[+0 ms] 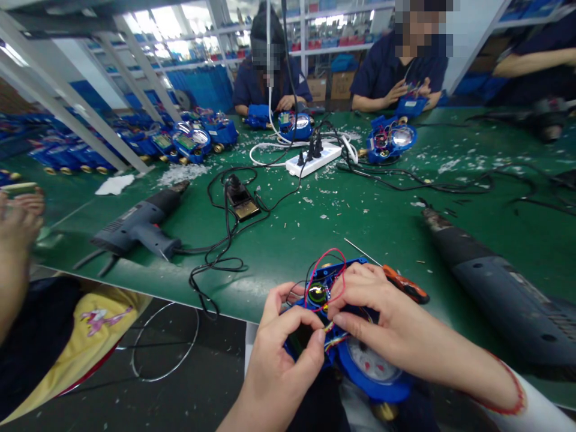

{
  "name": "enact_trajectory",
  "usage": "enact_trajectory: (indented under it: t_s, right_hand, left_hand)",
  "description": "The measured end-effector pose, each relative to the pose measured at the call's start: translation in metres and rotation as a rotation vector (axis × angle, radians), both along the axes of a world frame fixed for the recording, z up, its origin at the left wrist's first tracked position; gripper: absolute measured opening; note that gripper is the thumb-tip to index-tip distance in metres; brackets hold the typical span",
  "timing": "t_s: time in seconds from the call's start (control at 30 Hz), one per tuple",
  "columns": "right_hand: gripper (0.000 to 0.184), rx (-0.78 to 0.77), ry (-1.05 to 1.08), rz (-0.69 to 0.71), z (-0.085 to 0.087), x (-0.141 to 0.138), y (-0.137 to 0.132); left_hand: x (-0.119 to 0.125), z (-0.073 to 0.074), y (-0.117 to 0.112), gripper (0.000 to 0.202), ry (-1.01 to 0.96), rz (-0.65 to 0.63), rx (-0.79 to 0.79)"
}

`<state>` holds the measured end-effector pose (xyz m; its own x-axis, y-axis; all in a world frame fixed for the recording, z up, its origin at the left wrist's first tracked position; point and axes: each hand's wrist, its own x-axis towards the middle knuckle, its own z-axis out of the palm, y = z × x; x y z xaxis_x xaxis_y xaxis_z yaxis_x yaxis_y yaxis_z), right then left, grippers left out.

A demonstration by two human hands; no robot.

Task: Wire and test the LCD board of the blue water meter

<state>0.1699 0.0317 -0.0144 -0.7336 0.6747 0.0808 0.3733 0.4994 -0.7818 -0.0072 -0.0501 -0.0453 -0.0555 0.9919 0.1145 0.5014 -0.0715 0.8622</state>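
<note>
In front of me, a blue meter (pixel 375 384) with a round clear dial and an opened housing lies tilted at the table's front edge. Thin multicoloured wires (pixel 335 342) run across the housing. My left hand (pixel 285 354) pinches them between thumb and forefinger at the housing's left side. From the right, my right hand (pixel 378 303) reaches over the housing, its fingertips closed on the same wires close to the left thumb. A red wire (pixel 324 254) loops up above the housing. The fingers partly hide the inside. An orange-handled screwdriver (pixel 407 284) lies just beyond my right hand.
A large heat gun (pixel 499 288) lies at right, another heat gun (pixel 135 225) at left. Cables surround a small black stand (pixel 243 204) and a white power strip (pixel 315 161). More blue meters (pixel 191 141) stand farther back. Co-workers sit opposite; another person's hand (pixel 20 222) is at left.
</note>
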Motion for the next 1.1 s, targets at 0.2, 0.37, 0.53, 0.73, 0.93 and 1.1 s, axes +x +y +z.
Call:
enact_trajectory:
  t_s: [0.2, 0.37, 0.53, 0.73, 0.93, 1.1]
  right_hand:
    - [0.012, -0.02, -0.036, 0.075, 0.002, -0.004, -0.002]
    - [0.013, 0.01, -0.036, 0.013, -0.001, -0.01, -0.008]
    - [0.016, -0.014, -0.079, -0.004, 0.001, -0.015, -0.012]
    - [0.015, -0.018, -0.081, -0.012, -0.004, -0.016, -0.003]
    - [0.017, 0.144, -0.146, 0.084, -0.004, -0.013, 0.006]
    - [0.017, 0.168, -0.119, 0.109, -0.007, -0.009, 0.008]
  left_hand:
    - [0.006, 0.005, 0.002, 0.012, 0.068, 0.017, 0.078]
    - [0.009, 0.008, 0.004, 0.014, 0.091, 0.03, 0.099]
    - [0.008, 0.01, 0.005, 0.016, 0.08, -0.008, 0.096]
    - [0.001, 0.01, 0.008, 0.013, 0.047, -0.061, 0.01]
    - [-0.002, 0.013, 0.011, 0.014, 0.002, -0.105, -0.03]
    - [-0.003, 0.014, 0.012, 0.012, -0.028, -0.128, -0.101]
